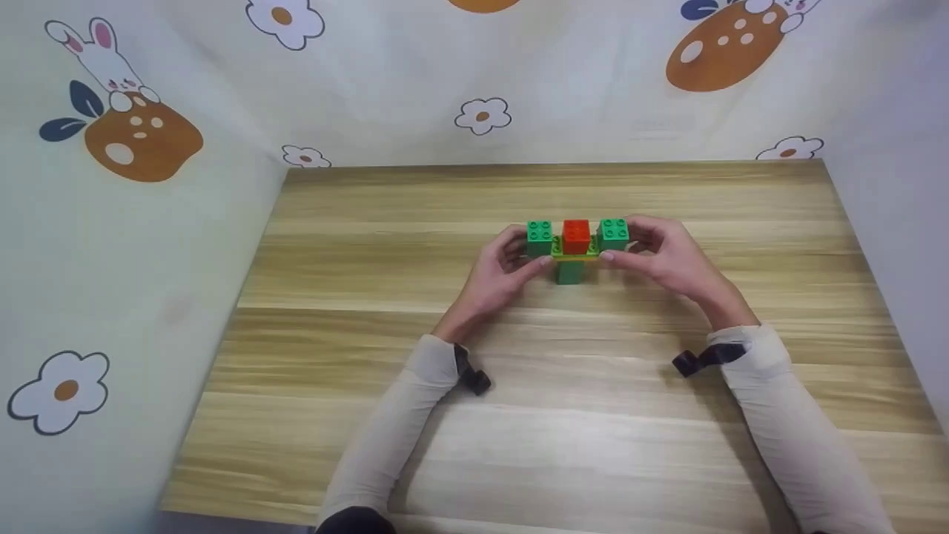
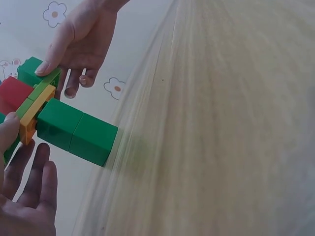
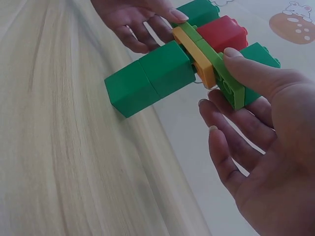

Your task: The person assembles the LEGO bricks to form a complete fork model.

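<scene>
Both hands are at a toy building-brick structure above the wooden table. Its stem is two dark green bricks (image 3: pixel 152 73) joined end to end, topped by an orange plate (image 3: pixel 197 56) and light green plates (image 2: pixel 45 83). A red brick (image 1: pixel 576 237) sits in the middle on top, between a left green brick (image 1: pixel 539 237) and a right green brick (image 1: pixel 613 234). The left hand (image 1: pixel 495 276) pinches the left end, thumb on the near side. Likewise, the right hand (image 1: pixel 673 256) pinches the right end. Whether the stem's foot touches the table cannot be told.
The wooden table (image 1: pixel 334 297) spreads around the hands. Behind it and on the left stand pale walls (image 1: pixel 385 89) printed with flowers, rabbits and orange fruit. Dark straps with small black pieces (image 1: pixel 474 380) sit at both sleeve cuffs.
</scene>
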`<state>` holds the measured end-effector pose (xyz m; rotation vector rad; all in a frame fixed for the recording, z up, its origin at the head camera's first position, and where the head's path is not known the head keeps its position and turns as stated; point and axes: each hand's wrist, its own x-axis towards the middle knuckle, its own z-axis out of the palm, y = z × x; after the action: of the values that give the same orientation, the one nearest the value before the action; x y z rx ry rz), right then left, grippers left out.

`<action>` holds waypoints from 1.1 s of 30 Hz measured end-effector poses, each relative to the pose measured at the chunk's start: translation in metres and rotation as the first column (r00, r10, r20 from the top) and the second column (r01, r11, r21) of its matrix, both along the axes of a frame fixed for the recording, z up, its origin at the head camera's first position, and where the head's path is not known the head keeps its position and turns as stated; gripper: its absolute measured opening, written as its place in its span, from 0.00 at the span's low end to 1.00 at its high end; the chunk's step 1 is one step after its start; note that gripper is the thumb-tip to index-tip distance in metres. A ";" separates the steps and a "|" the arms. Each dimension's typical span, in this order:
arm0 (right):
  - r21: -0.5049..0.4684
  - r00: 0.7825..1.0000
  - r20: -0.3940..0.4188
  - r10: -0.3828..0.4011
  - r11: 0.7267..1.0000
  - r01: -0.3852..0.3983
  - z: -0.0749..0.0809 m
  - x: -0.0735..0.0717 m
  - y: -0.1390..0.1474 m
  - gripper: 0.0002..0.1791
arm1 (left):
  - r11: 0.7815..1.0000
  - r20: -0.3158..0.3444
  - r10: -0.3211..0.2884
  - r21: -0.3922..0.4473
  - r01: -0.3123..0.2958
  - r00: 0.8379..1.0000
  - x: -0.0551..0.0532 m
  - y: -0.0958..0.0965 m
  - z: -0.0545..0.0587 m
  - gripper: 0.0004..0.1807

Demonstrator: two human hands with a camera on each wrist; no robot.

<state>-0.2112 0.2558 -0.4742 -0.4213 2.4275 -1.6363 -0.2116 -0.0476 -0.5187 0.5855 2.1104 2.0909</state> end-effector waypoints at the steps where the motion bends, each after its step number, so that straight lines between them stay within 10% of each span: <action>1: 0.008 1.000 -0.004 -0.005 1.000 0.005 0.000 0.000 0.000 0.24 | 1.000 -0.002 -0.002 0.002 0.002 1.000 0.000 0.000 0.000 0.25; 33: 0.045 0.999 0.017 -0.052 0.998 0.051 0.000 0.000 -0.001 0.24 | 1.000 0.001 0.005 -0.013 -0.005 1.000 -0.001 0.000 -0.001 0.22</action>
<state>-0.2110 0.2553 -0.4746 -0.3389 2.4765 -1.5953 -0.2124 -0.0472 -0.5200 0.5780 2.1252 2.0772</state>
